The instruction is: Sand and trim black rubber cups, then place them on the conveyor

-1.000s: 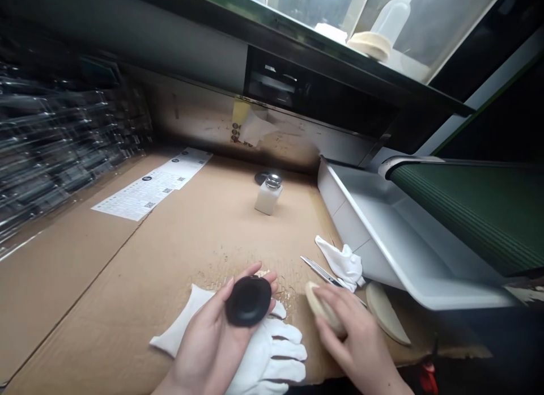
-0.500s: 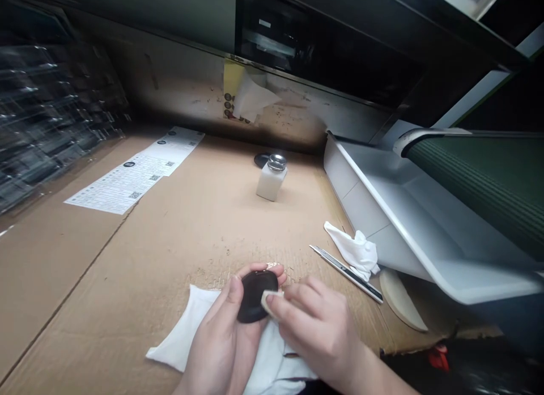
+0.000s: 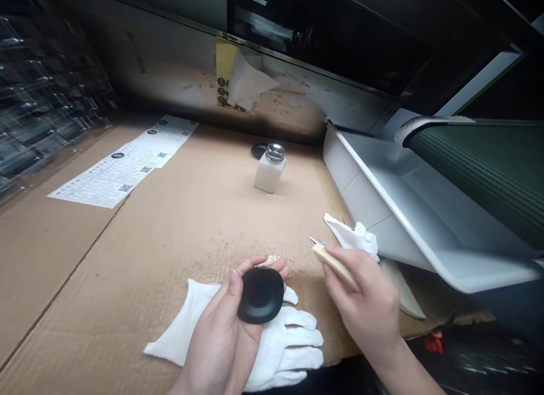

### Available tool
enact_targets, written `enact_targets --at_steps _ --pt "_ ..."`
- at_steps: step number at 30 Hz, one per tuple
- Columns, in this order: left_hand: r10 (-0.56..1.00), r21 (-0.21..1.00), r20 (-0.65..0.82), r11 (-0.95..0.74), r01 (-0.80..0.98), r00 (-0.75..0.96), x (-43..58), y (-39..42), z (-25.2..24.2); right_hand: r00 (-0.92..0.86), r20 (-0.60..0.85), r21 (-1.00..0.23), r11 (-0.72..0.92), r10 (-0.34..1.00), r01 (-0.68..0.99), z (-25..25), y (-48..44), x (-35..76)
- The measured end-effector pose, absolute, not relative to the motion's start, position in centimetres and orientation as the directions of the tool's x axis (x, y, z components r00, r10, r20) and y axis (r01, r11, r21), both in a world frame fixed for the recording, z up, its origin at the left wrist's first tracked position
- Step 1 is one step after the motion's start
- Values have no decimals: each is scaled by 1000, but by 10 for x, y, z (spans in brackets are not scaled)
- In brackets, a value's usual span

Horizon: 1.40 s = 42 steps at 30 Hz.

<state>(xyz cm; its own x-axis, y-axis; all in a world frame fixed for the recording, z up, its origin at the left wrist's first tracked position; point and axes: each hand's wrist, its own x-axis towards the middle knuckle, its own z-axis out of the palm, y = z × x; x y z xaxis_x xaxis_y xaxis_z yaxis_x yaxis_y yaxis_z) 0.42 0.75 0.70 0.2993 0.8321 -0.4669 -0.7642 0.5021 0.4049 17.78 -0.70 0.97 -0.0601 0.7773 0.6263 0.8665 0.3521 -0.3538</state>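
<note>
A round black disc (image 3: 261, 296) with a shallow dip in its face rests in my left hand (image 3: 227, 332), the thumb over its left edge and fingers behind it. My right hand (image 3: 365, 298) pinches a beige pad (image 3: 335, 266), apart from the disc and to its right. Beneath my left hand lies a white glove (image 3: 293, 341), its fingers spread to the right. A utility knife (image 3: 318, 241) is mostly hidden behind the pad and my right hand. Just beyond is a crumpled white cloth (image 3: 355, 236).
A white bottle with a metal top (image 3: 271, 168) stands mid-table, a black round piece (image 3: 258, 150) behind it. Printed sheets (image 3: 123, 162) lie left, near stacked clear plastic (image 3: 46, 94). At right are a white tray (image 3: 395, 213), a green belt (image 3: 488, 174) and a beige rounded piece (image 3: 403, 290).
My right hand has drawn the pad off the disc, moving right and slightly up. More of the disc and the glove's fingers show; the knife is now mostly covered. The view has shifted slightly.
</note>
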Motion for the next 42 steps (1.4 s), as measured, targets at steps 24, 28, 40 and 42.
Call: enact_targets --at_steps 24,28,40,42 --pt "844 458 -457 495 -738 281 8 7 12 -445 510 -197 604 736 772 22 9 150" --pt "849 437 -434 491 -754 302 7 6 10 -364 530 -255 554 766 793 15 -13 149" --pt "864 469 -367 492 -733 345 4 5 7 -313 593 -224 526 742 821 15 -9 143" --pt "862 455 -376 490 -743 339 4 4 5 -324 602 -256 561 730 787 12 -23 141"
